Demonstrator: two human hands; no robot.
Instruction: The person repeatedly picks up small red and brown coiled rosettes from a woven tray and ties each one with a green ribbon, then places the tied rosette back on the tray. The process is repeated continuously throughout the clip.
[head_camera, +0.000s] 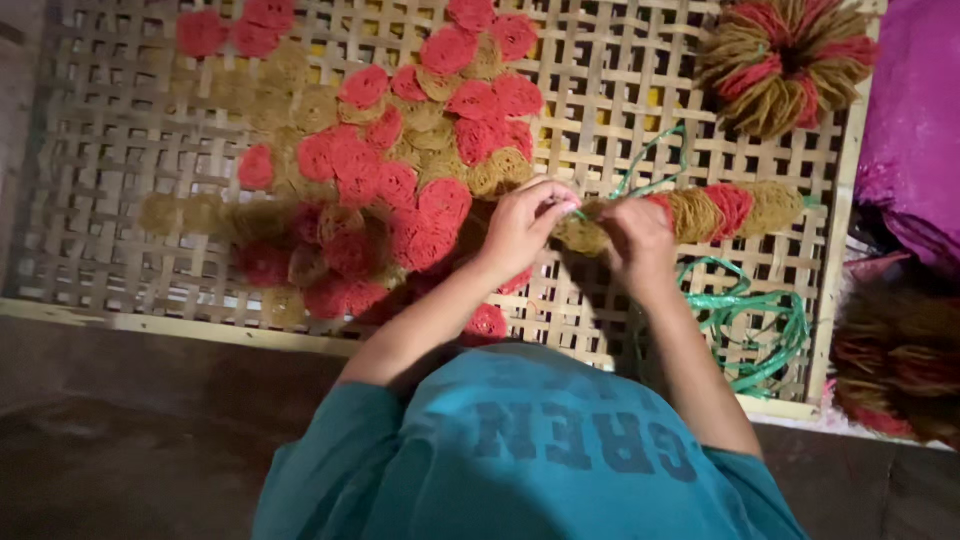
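Observation:
My left hand (522, 222) and my right hand (638, 235) meet over a woven bamboo tray (120, 260). Both pinch the near end of a strung row of round noodle-like discs (715, 211), red and tan, threaded on a green plastic cord (655, 160). The row stretches to the right of my hands. A loose pile of red and tan discs (400, 170) lies spread on the tray to the left of my left hand. My teal shirt (530, 450) fills the bottom of the view.
A finished ring of bundled red and tan discs (785, 60) lies at the tray's top right. More green cord (760, 320) is coiled at the lower right. Purple cloth (915, 130) and another bundle (895, 365) sit past the right rim. Dark floor (120, 440) runs below.

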